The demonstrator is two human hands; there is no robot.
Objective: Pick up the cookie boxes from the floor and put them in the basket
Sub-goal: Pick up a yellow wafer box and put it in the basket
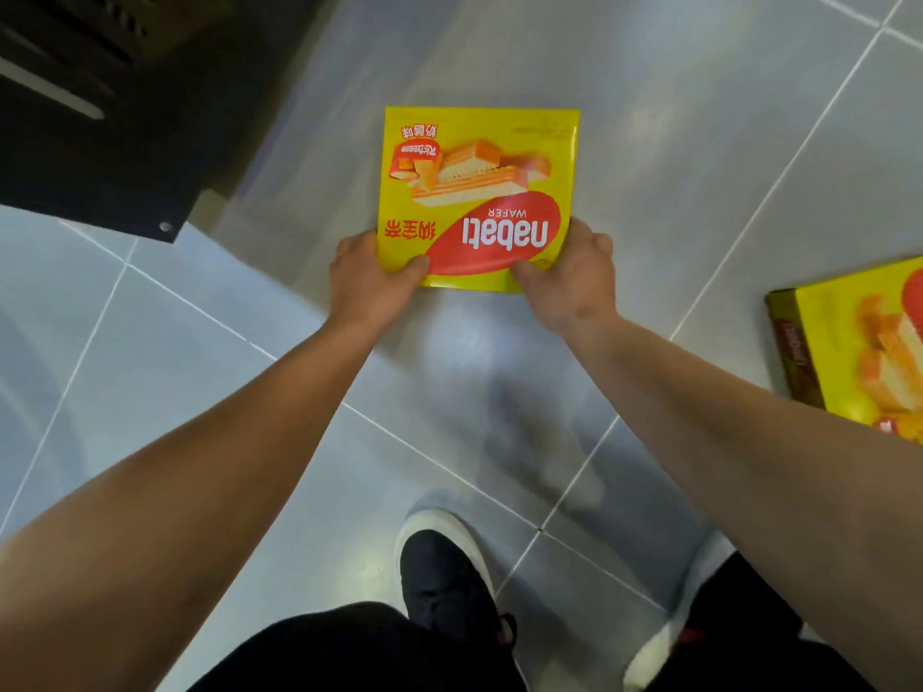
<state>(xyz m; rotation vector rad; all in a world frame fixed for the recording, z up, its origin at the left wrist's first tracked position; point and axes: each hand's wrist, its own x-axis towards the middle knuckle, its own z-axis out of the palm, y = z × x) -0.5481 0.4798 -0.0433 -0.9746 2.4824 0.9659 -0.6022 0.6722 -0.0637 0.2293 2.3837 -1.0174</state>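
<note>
A yellow wafer cookie box (pixel 477 192) with a red oval logo is held flat out in front of me, above the grey tiled floor. My left hand (pixel 367 277) grips its near left corner, thumb on top. My right hand (pixel 574 272) grips its near right corner the same way. A second yellow cookie box (pixel 859 352) lies on the floor at the right edge, partly cut off by the frame. No basket is in view.
A dark piece of furniture (pixel 100 117) fills the upper left corner, with its base on the floor. My black shoes with white soles (pixel 444 566) stand on the tiles (pixel 200 392) below my arms.
</note>
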